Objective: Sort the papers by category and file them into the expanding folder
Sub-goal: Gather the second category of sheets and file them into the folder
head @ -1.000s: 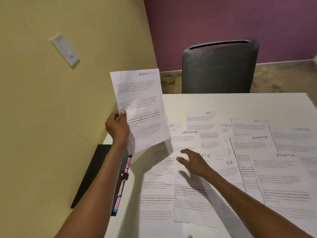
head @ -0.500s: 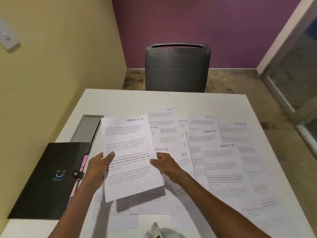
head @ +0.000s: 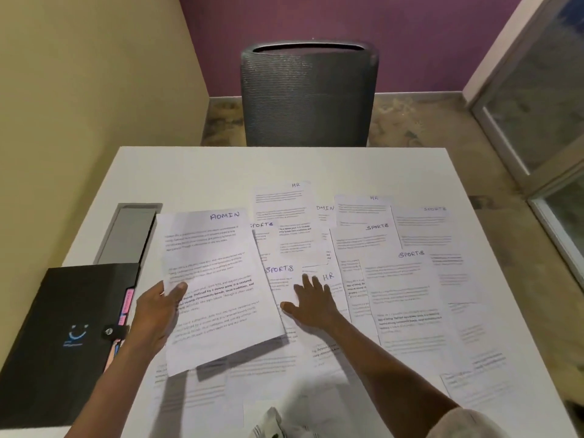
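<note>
My left hand [head: 156, 314] pinches the left edge of a sheet headed ADMIN [head: 218, 286] and holds it just above the table. My right hand [head: 311, 300] lies with fingers spread on the loose papers, over sheets headed SPORTS [head: 279, 269] and HR [head: 328, 276], right of the held sheet. Several more printed sheets [head: 407, 298] headed HR, SPORTS and ADMIN overlap across the white table [head: 202, 172]. The black expanding folder [head: 63, 330] lies shut at the left front, its coloured tabs showing along the right edge.
A grey mesh chair [head: 308, 96] stands behind the table's far edge. A grey cable hatch [head: 129, 233] is set into the tabletop beyond the folder. A yellow wall runs along the left, and a glass door [head: 543, 115] at the right.
My left hand has lowered the ADMIN sheet from up near the wall toward the table. My right hand touched that sheet's right edge, then let go and moved onto the loose papers.
</note>
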{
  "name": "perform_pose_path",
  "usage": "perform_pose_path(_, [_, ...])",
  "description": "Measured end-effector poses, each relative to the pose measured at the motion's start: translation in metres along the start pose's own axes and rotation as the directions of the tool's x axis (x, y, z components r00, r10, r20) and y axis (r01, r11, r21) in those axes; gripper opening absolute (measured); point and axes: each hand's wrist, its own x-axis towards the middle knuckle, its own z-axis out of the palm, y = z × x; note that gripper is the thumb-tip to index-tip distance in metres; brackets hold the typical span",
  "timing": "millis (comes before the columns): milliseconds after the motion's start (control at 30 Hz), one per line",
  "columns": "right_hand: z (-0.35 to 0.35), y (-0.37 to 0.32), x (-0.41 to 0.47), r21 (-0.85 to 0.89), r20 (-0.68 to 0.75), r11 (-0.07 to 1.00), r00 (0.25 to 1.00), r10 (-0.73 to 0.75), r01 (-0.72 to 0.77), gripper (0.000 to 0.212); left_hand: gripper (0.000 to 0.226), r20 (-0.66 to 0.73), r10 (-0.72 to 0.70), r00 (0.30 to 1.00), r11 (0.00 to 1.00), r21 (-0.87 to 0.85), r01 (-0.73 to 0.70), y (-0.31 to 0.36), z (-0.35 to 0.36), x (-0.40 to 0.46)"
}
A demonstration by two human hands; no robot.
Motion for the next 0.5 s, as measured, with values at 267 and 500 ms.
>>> perform_pose_path(267, [-0.027, -0.016, 0.020, 0.245, -0.177, 0.956, 0.977, -0.119, 0.161, 0.009, 0.035, 0.110, 0.044, 0.993, 0.998, -0.055, -0.038, 0.007, 0.054, 0.015])
perform_pose_path(500, [-0.083, 0.025, 0.088, 0.568, -0.366, 0.807, 0.829, 0.423, -0.161, 0.041, 0.030, 0.161, 0.068, 0.985, 0.998, -0.025, -0.064, 0.014, 0.084, 0.040])
